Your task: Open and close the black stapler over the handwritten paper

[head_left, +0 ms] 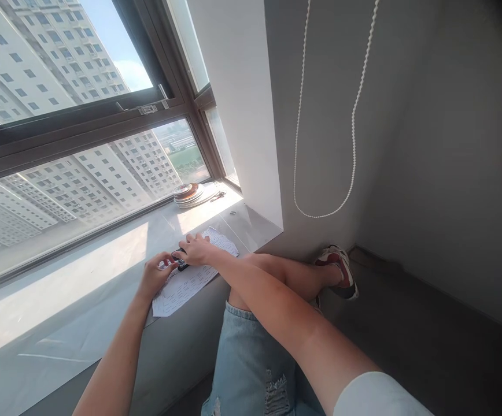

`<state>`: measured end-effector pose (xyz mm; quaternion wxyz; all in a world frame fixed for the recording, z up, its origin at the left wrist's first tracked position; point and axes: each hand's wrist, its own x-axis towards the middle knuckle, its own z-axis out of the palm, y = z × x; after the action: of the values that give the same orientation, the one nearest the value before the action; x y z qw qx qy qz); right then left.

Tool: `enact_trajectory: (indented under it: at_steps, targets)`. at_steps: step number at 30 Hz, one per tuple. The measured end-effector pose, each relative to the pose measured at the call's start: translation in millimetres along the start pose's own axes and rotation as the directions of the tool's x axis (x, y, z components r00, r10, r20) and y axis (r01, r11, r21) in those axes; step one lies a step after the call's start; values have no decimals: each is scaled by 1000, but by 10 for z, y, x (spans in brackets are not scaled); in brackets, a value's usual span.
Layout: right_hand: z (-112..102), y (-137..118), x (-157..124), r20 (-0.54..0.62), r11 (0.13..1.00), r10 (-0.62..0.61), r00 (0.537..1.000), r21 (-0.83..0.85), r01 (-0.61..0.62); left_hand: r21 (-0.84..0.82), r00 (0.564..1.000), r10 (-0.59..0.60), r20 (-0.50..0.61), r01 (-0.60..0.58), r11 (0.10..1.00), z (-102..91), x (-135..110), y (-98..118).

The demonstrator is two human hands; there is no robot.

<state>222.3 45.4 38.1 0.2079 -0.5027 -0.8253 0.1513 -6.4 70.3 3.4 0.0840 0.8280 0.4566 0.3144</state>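
Black object [183, 267] over the paper [190, 287], partly hidden. Left hand [157, 274] pinches one end; right hand [195, 250] grips from above. Best: right steadies, left works lightly, paper kept flat beneath.

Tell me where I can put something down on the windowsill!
Bare windowsill: the wide stretch left of the left hand, and the strip between paper and window. Crowded: that paper, under a black object and the right hand, and the far corner with a round stack.
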Motion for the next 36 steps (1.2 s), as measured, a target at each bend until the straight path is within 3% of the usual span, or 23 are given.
enact_trajectory:
  at_steps: [7,9,13,17,21,23,26,28,31,36]
  targets:
    - [-52,55,-8,49,995,-85,995,-55,87,60,999,34,35,-36,998,20,38,4]
    - [-61,75,16,-4,996,-58,998,-74,57,55,995,61,83,-65,996,11,54,18]
    - [-141,166,31,-217,995,60,974,-60,-74,109,960,79,268,-112,988,-76,10,31]
    - [-294,309,-11,-348,970,239,907,51,-236,272,947,-61,315,-28,962,-301,-109,86]
    - [-370,397,-28,-381,923,385,841,149,-355,467,879,-311,362,118,876,-552,-153,268]
    - [-365,406,-20,-389,915,403,828,155,-372,530,878,-352,325,139,836,-581,-148,343]
    - [-347,405,-15,-361,921,390,847,135,-366,450,941,-139,310,-17,893,-442,-169,368]
    - [-344,409,-25,-310,928,373,874,110,-357,389,934,-40,355,-109,915,-292,-218,354]
    - [-355,427,-53,-256,936,352,900,63,-348,429,913,-139,384,-44,902,-145,-290,385]
    - [-376,438,-87,-211,946,313,926,-14,-323,547,923,-235,303,34,837,-141,-255,606]
